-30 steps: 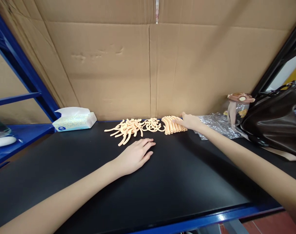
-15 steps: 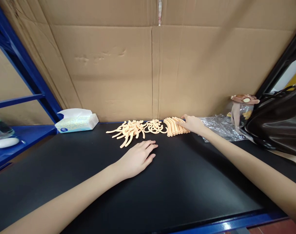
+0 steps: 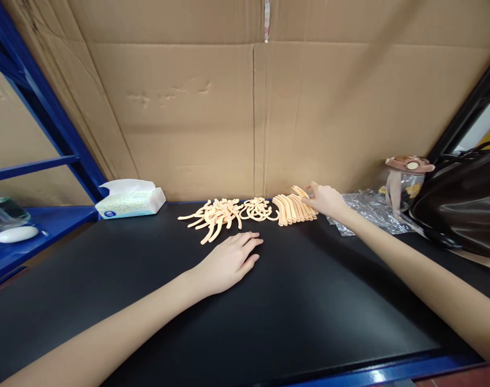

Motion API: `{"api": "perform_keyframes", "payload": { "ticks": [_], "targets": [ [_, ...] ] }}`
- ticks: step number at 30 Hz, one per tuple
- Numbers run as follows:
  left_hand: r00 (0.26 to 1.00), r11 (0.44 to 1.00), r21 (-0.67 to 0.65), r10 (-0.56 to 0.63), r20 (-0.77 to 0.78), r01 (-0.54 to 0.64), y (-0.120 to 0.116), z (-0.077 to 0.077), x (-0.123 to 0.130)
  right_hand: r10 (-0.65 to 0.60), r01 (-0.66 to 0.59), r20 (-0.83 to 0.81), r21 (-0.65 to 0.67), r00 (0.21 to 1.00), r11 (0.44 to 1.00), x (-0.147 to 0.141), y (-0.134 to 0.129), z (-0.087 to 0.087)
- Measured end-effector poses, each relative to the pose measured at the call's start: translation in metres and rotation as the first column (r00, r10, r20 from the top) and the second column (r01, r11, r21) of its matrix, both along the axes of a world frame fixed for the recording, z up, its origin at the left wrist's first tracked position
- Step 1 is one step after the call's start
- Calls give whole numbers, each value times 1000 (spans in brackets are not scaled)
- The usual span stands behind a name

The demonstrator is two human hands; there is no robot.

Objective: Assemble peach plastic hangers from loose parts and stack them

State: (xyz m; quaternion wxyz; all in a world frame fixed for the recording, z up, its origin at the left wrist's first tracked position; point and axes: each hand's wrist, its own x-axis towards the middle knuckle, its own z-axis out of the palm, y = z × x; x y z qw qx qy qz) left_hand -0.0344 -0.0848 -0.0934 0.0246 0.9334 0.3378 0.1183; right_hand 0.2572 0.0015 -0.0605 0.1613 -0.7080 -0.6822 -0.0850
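Note:
Against the cardboard at the back lie three groups of pale orange strips. A loose pile of curved strips (image 3: 217,214) is on the left, a tangle of ring-like pieces (image 3: 258,209) in the middle, and a neat row of parallel strips (image 3: 291,208) on the right. My right hand (image 3: 325,200) pinches a strip (image 3: 300,191) whose end is raised above the row's far edge. My left hand (image 3: 231,260) lies flat on the black table in front of the loose pile, fingers spread and holding nothing.
A tissue pack (image 3: 132,200) stands at the back left. Crinkled clear plastic (image 3: 366,212), a lidded bottle (image 3: 410,180) and a dark bag (image 3: 466,199) are at the right. A white object (image 3: 16,234) lies on the blue shelf at the left.
My right hand has risen slightly from the neat row, with a strip now lifted at its fingertips. My left hand rests as before. The view has shifted a little.

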Motion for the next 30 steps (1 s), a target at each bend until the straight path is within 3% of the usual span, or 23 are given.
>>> {"api": "perform_keyframes", "payload": {
  "ticks": [4, 7, 10, 12, 15, 22, 30],
  "targets": [
    [1000, 1000, -8, 2, -1, -2, -1, 0, -1, 96, -95, -13, 60, 995, 994, -7, -12, 14],
    [998, 999, 8, 33, 46, -34, -3, -1, -1, 244, -244, 2, 72, 970, 967, -19, -28, 16],
    [981, 985, 129, 90, 170, -113, -4, -1, 0, 429, -436, 90, 66, 899, 898, -34, -51, 7],
    [965, 969, 198, 100, 242, -150, -5, 1, 1, 559, -575, 177, 60, 810, 816, -44, -66, -1],
    [957, 972, 194, 73, 281, -131, -5, 3, 3, 661, -681, 212, 35, 720, 731, -54, -83, -11],
    [965, 987, 158, -12, 261, -30, -3, 2, 4, 723, -771, 317, 46, 614, 635, -59, -90, -19],
    [976, 990, 129, 27, 214, -56, 0, 0, 5, 734, -776, 302, 30, 608, 630, -60, -88, -28]
  ]
}}
